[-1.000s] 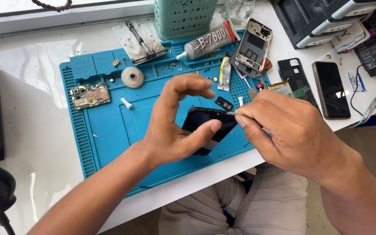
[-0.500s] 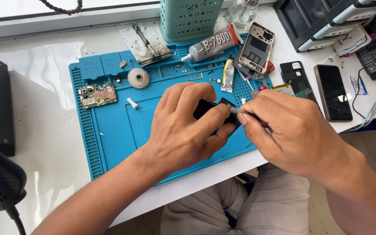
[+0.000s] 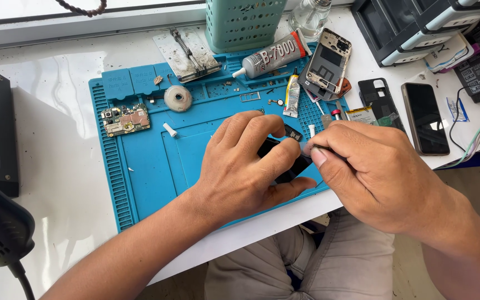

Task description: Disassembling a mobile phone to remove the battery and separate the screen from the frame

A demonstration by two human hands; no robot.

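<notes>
A blue rubber mat (image 3: 140, 166) lies on a white table (image 3: 56, 183). The mat is soft-looking, with little ridges down its left edge and small square pockets along the top.

In the middle of the frame, the left hand (image 3: 245, 166) curls around a small black part (image 3: 284, 161). The part looks smooth, dark and flat. Most of it is hidden under the fingers, so its full shape cannot be told. The left thumb and fingers are bent close and pinch it just above the mat's lower right edge.

The right hand (image 3: 379, 172) is touching the left hand. Its fingers are squeezed tight together at the black part. What they pinch is too small to tell.

At the middle left sits a small circuit board (image 3: 125, 119), bumpy with tiny metal squares. Near it is a round pale roll (image 3: 178, 98) and a tiny white peg (image 3: 170, 130). At the top of the frame stands a green plastic basket (image 3: 244, 22) full of holes. Beside it lies a shiny glue tube (image 3: 273, 54) with a red cap. To the right of that is a phone frame (image 3: 329, 61), thin and metal. At the right lies a glossy black phone (image 3: 425, 118), flat on the table.
</notes>
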